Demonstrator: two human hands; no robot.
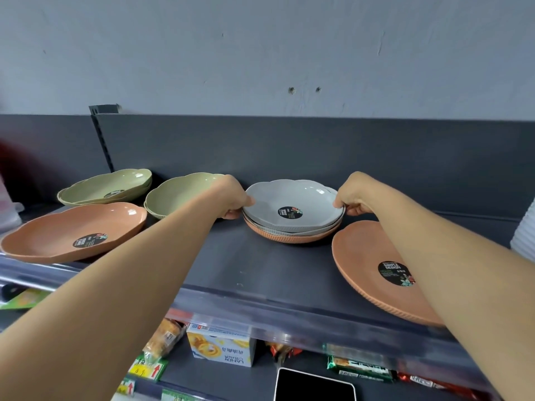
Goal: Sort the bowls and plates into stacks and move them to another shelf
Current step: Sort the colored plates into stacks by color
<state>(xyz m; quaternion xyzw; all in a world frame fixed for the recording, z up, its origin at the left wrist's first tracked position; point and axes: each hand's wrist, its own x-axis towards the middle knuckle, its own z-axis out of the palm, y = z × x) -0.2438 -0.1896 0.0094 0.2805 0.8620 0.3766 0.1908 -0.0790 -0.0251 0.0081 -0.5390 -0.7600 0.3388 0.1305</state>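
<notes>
A stack of round bowls stands at the back middle of the dark shelf point(231, 264): a grey bowl point(301, 198) on top, another grey one under it and an orange bowl point(289, 237) at the bottom. My left hand point(233, 198) grips the grey bowl's left rim and my right hand point(351, 198) grips its right rim. A green bowl point(176, 192) sits left of the stack. Further left lie stacked green oval plates point(107, 186) and an orange oval plate point(72, 230). A large orange plate point(373, 270) lies at the front right, partly under my right forearm.
A clear plastic strip point(260, 311) runs along the shelf's front edge. Below it are snack packets, a biscuit box point(220, 347) and a black-screened device point(315, 386). A white ribbed object point(524, 235) stands at the far right. The grey back panel rises right behind the bowls.
</notes>
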